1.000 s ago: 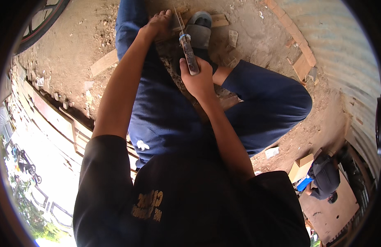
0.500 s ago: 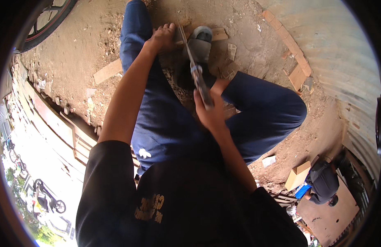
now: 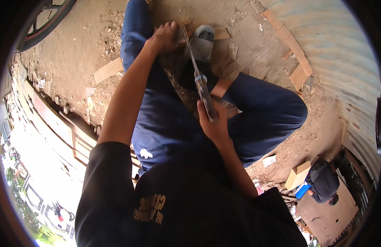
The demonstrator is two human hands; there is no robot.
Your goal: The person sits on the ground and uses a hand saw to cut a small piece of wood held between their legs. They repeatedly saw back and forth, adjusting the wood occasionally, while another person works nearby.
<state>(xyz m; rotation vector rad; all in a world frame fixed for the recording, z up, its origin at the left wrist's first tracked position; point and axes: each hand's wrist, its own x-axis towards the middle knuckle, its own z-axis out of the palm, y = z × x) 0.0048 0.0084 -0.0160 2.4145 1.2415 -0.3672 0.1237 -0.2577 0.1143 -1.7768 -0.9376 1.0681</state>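
Observation:
In my right hand (image 3: pixel 216 125) is the handle of a handsaw (image 3: pixel 204 92), my fingers closed round it. The saw's narrow blade, seen nearly edge-on, runs away from me, its far end close to my left hand (image 3: pixel 163 38). That hand grips a light wooden board (image 3: pixel 221 33) on the ground; its fingers are partly hidden. My foot, in a grey slide sandal (image 3: pixel 200 47), rests on the board just right of the blade. The exact contact of blade and wood is hard to make out.
Loose wood pieces (image 3: pixel 107 71) lie on the dirt floor. A corrugated metal wall (image 3: pixel 342 53) and a brick row (image 3: pixel 287 39) stand right. At lower right a person (image 3: pixel 325 183) is beside a cardboard box (image 3: pixel 298 176). A wheel (image 3: pixel 46 24) shows upper left.
My right hand has drawn the saw back toward my body, and the blade's far end has come nearer. My left hand and foot have stayed about where they were.

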